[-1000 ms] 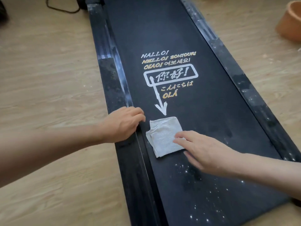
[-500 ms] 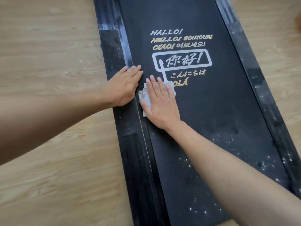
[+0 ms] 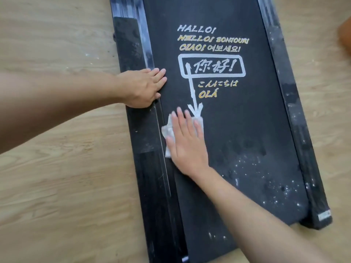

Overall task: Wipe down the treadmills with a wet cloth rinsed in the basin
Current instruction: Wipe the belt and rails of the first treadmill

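A black treadmill [image 3: 247, 130] lies flat on the wooden floor, its belt printed with white and gold greetings and an arrow. A folded white cloth [image 3: 168, 132] lies on the belt near the left rail, just below the arrowhead. My right hand [image 3: 188, 143] presses flat on the cloth with straight fingers, covering most of it. My left hand [image 3: 144, 88] rests flat on the left side rail, fingertips reaching the belt's edge. White specks dot the belt toward its lower right end.
Light wooden floor [image 3: 57, 168] surrounds the treadmill on both sides. An orange-brown pot [image 3: 345, 38] shows at the right edge, blurred. The treadmill's near right corner [image 3: 322, 217] carries a small silver label.
My right hand has slid the cloth back down the belt, from beside the lettering to below the arrowhead. My left hand stays on the left rail. The view has shifted.
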A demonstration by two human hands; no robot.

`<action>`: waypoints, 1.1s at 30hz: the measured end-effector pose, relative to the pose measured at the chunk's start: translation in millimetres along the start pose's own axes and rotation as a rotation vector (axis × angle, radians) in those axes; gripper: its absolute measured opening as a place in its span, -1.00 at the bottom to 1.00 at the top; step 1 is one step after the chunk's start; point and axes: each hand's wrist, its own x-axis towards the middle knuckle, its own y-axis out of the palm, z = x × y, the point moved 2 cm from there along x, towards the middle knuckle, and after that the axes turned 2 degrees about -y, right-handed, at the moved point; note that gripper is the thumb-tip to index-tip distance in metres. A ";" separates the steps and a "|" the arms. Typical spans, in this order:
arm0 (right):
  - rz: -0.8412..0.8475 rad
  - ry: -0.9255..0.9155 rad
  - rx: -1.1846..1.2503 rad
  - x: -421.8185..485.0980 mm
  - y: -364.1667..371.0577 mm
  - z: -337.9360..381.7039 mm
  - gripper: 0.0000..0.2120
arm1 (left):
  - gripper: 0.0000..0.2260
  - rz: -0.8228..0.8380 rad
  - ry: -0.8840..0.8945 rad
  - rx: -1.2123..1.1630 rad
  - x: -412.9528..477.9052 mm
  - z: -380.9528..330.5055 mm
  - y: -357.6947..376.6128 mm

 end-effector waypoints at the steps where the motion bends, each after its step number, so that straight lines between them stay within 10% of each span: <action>1: -0.014 0.026 -0.003 39.1 -5.2 2.6 -0.38 | -0.44 0.006 0.006 0.003 1.0 1.3 -1.6; 5: -0.045 0.043 0.003 45.4 -5.7 11.4 -0.38 | -0.44 0.100 0.043 0.022 3.8 7.7 -14.1; 12: 0.191 -0.031 0.025 -226.4 14.1 5.7 -0.41 | -0.45 0.131 0.076 0.119 -0.5 1.9 -23.0; 23: -0.021 0.149 0.016 65.2 -15.6 -50.5 -0.31 | 0.10 0.178 -0.302 -0.074 4.0 -49.9 -43.4; 30: 0.136 0.030 0.072 -271.0 5.6 -41.5 -0.37 | 0.51 0.058 -0.440 -0.404 6.5 -87.5 -25.4; 33: 0.149 0.037 0.023 -219.6 14.6 -65.9 -0.37 | 0.51 0.044 -0.430 -0.455 7.4 -88.0 -25.3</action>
